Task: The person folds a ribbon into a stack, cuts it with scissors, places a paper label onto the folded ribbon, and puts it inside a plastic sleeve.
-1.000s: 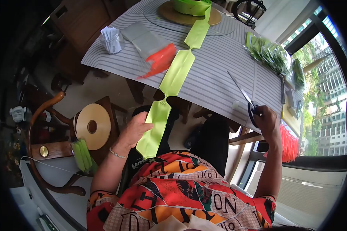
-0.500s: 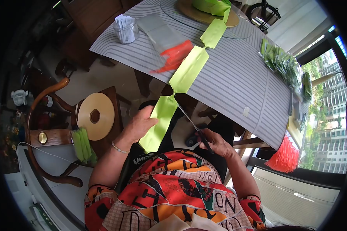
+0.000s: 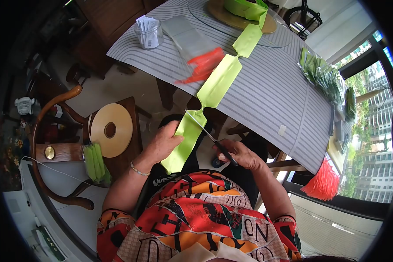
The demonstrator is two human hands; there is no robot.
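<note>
A long lime-green ribbon [image 3: 220, 81], pinched narrow at intervals, runs from its roll [image 3: 247, 9] across the table to my lap. My left hand [image 3: 165, 142] is closed on the left edge of its end section, just below a pinched neck. My right hand [image 3: 243, 155] grips the dark handles of a pair of scissors [image 3: 210, 136]. The scissors' blade lies slantwise over the ribbon, its tip near the left edge a little below that neck. Whether the blades are apart is hard to make out.
A striped table [image 3: 266, 100] bears a jar of paper slips [image 3: 148, 32], clear bags [image 3: 190, 39], red strands [image 3: 205, 65] and packed green bundles [image 3: 321, 76]. Red fringe [image 3: 322, 181] hangs off its right edge. On the left, a wooden chair [image 3: 56, 102] holds a cream ribbon roll [image 3: 118, 131].
The scissors have moved up and left, from beside the ribbon's neck to lying across the ribbon. My left hand keeps its grip. The whole view has shifted slightly.
</note>
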